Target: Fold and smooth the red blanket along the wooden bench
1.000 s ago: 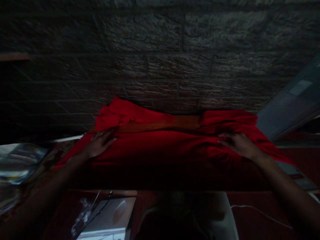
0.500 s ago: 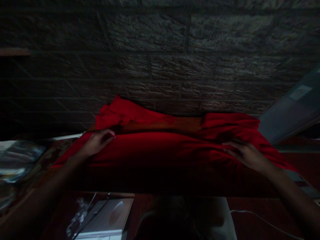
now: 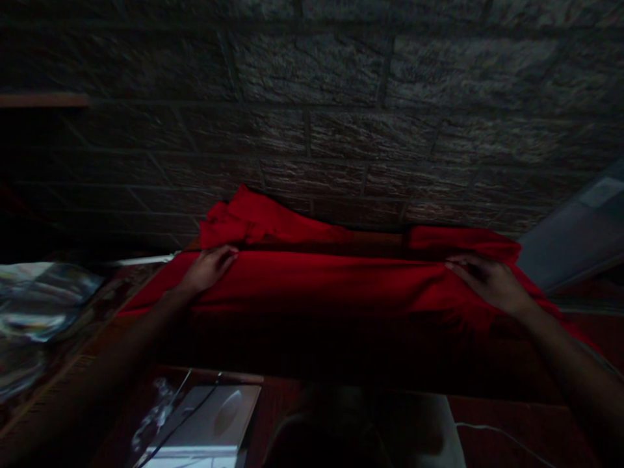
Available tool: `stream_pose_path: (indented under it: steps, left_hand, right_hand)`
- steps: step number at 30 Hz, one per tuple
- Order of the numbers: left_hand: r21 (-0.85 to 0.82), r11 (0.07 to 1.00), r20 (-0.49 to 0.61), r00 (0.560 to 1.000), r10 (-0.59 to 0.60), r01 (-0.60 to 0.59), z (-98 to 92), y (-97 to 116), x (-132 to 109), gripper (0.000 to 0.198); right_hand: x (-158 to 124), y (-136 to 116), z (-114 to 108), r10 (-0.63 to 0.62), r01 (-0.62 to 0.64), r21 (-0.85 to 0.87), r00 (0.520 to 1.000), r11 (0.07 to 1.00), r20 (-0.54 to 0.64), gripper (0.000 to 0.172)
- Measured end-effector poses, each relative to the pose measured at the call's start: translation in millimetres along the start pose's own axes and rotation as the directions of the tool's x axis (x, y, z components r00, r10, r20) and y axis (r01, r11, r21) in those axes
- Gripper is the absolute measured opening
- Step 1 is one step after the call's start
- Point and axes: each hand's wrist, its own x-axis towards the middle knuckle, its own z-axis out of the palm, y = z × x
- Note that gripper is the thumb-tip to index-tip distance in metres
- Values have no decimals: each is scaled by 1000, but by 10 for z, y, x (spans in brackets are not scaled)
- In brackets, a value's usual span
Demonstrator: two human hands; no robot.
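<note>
- Both arms reach forward, spread well apart, angling inward toward the hands.
- From where I stand, the left forearm is mostly in shadow, its wrist close to straight.
- The left grip shows its back, thumb and forefinger drawn together at the tips in a pinch.
- The right forearm slants in from the other side, darkening toward the elbow.
- The right grip points inward, forefinger arched above the thumb, their tips pinched close; the remaining fingers are hard to make out.
</note>
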Motion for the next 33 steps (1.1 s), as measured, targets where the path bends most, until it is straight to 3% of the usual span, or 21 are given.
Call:
stream_pose_path:
  steps: [4, 7, 10, 13, 17, 21, 24, 28, 33]
  left_hand:
    - [76, 997, -34, 999, -2, 5, 31, 107, -29, 60]
    - [112, 991, -35, 996, 84, -79, 19, 369, -153, 68]
    - [77, 970, 78, 972, 223, -229, 44, 699, -268, 72]
    - [67, 961, 187, 950, 251, -267, 130, 899, -292, 77]
    - [75, 984, 169, 974, 148, -163, 236, 824, -144, 77]
    - [84, 993, 100, 992, 79, -88, 208, 627, 88, 81]
    - [72, 992, 67, 993, 98, -103, 155, 551, 193, 79]
    - [15, 989, -20, 989, 148, -147, 165, 537, 225, 62]
    - [1, 994, -113, 987, 112, -113, 224, 568, 197, 50]
  right_hand:
    - [9, 14, 40, -77, 78, -25, 996, 997, 55, 32]
    - [-146, 92, 44, -60, 66, -73, 994, 995, 91, 35]
    - [-345, 233, 4, -16, 28, -126, 996, 992, 93, 46]
    - [-507, 361, -76, 23, -12, -163, 998, 987, 66, 52]
    - [-674, 437, -212, 19, -14, -154, 999, 988, 28, 47]
    - [-856, 472, -291, -22, 27, -211, 999, 977, 29, 42]
    - [-1005, 492, -306, -3, 24, -306, 998, 952, 67, 43]
    - [-1142, 471, -308, 58, -24, -440, 996, 898, 65, 47]
    - [-1225, 371, -259, 89, -109, -489, 994, 866, -64, 36]
